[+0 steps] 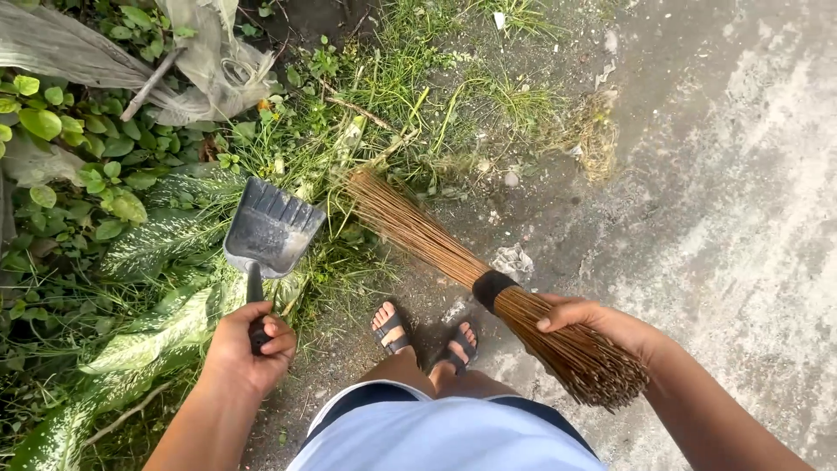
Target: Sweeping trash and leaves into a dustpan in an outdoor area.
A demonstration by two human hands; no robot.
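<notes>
Dustpan and stick broom held at the grass edge.
The left hand (248, 344) gripped the grey dustpan (270, 231); the right hand (593, 318) clasped the stick broom (453, 253).

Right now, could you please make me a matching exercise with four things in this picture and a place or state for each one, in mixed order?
Things:
1. dustpan
2. stick broom
3. black band
4. grey sheeting

Places or states:
A. wrapped around the broom's bristles
B. lying crumpled on the plants at the top left
C. held by its handle in the left hand
D. gripped near its bound end by the right hand, tips at the grass edge

Pairs: 1-C, 2-D, 3-A, 4-B
</notes>
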